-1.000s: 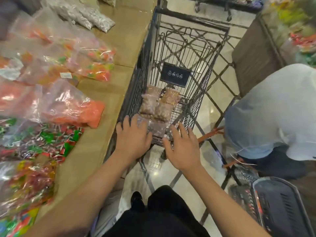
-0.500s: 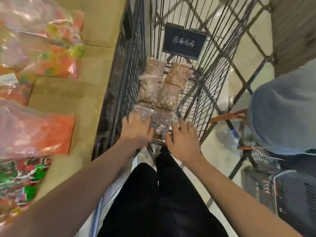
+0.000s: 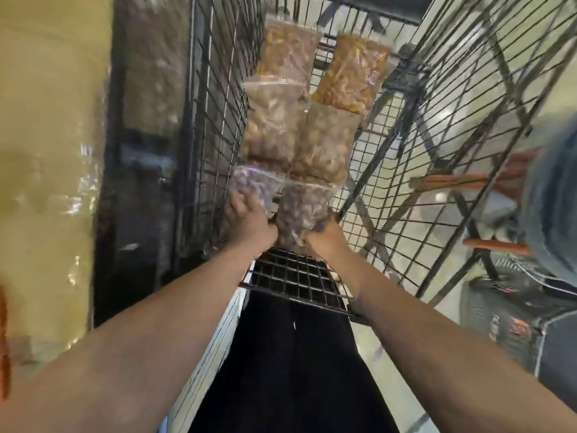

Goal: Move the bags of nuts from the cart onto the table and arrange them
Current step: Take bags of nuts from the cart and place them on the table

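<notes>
Both hands have reached into the wire cart [image 3: 406, 145]. Left hand [image 3: 246, 220] grips the near-left nut bag [image 3: 253, 185], fingers curled. Right hand [image 3: 327, 239] clasps the near-right nut bag [image 3: 303, 210].

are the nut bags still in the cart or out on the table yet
In the cart. All six nut bags lie in two columns on the cart floor; the left hand and right hand grip the nearest two.

A person in a pale blue garment [image 3: 554, 195] occupies the right edge, only partly in frame. Below that figure sits a dark plastic basket [image 3: 512, 332] with red markings, resting on the pale glossy floor [image 3: 449, 120], and orange-brown bars [image 3: 496, 245] show just beside the garment, their nature unclear. The wearer's black trousers [image 3: 290, 370] fill the lower centre.
</notes>
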Demonstrator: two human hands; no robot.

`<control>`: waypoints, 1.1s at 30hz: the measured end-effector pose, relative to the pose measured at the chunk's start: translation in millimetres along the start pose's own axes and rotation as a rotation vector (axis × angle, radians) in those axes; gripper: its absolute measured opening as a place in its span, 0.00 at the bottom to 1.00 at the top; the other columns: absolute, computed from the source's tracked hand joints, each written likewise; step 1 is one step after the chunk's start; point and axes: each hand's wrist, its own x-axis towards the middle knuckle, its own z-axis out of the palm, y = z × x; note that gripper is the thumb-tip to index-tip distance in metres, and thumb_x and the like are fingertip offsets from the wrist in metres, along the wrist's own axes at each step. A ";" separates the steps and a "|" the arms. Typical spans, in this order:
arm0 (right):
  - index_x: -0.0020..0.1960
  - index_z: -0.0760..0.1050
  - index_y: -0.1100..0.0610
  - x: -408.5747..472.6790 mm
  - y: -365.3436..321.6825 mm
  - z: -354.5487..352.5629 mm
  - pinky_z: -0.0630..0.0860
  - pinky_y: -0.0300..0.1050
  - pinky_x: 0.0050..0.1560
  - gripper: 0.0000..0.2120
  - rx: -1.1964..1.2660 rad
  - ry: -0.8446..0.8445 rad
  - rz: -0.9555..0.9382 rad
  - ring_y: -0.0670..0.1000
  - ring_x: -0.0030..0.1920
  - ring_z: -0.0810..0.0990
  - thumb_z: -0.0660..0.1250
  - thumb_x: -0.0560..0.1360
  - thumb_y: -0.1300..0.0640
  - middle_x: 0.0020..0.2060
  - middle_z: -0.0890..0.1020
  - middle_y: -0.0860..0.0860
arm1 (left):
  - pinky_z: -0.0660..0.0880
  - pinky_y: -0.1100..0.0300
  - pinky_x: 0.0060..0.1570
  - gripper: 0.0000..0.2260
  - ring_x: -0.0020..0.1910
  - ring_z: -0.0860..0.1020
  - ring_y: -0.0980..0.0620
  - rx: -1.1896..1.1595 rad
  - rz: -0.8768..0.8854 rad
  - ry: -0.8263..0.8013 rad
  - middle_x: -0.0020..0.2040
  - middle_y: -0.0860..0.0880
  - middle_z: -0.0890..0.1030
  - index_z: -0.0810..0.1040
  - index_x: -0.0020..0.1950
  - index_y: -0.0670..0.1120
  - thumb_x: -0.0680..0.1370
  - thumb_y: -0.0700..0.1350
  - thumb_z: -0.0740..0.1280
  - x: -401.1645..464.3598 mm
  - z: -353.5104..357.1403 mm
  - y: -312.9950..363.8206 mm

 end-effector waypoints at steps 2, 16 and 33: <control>0.65 0.75 0.58 15.1 -1.4 7.8 0.79 0.36 0.36 0.19 0.179 0.042 0.043 0.50 0.43 0.82 0.73 0.76 0.54 0.52 0.84 0.54 | 0.58 0.39 0.77 0.47 0.81 0.48 0.35 -0.138 -0.065 0.013 0.82 0.43 0.38 0.41 0.83 0.49 0.76 0.50 0.71 6.7 5.9 7.3; 0.66 0.73 0.56 27.2 -0.8 14.6 0.85 0.54 0.49 0.28 0.803 0.017 0.191 0.52 0.47 0.88 0.81 0.70 0.57 0.52 0.86 0.53 | 0.69 0.46 0.62 0.32 0.64 0.72 0.38 -0.148 -0.190 0.095 0.63 0.41 0.75 0.74 0.64 0.44 0.69 0.64 0.74 29.8 1.3 7.6; 0.53 0.82 0.57 -60.6 25.8 -48.9 0.81 0.69 0.51 0.15 0.907 0.026 -0.053 0.62 0.41 0.85 0.81 0.70 0.56 0.41 0.87 0.56 | 0.82 0.51 0.42 0.17 0.42 0.84 0.48 -1.009 -0.105 -0.353 0.46 0.46 0.85 0.77 0.55 0.46 0.71 0.42 0.79 -36.7 -62.3 8.0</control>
